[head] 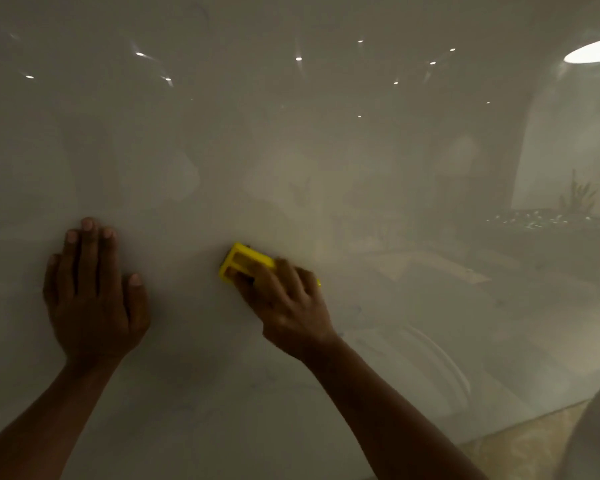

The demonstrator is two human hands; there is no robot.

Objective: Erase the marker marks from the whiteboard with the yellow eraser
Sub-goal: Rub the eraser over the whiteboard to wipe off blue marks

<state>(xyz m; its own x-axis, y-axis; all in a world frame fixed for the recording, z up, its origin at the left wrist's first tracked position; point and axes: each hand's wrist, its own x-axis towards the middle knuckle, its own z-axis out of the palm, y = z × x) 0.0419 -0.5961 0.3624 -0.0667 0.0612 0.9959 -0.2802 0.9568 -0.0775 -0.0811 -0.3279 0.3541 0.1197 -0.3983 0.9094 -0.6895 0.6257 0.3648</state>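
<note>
While the left hand (90, 299) lies flat with straight fingers on the glossy white whiteboard (326, 150), the right hand (284, 303) grips the yellow plastic block eraser (245, 263), its long axis slanting up-left, with faint blue marks (357, 310) just right of that hand.

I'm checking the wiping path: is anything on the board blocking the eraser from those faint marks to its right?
Nothing visible. The right hand holds the eraser against the whiteboard; the left hand rests flat on the opposite side.
</note>
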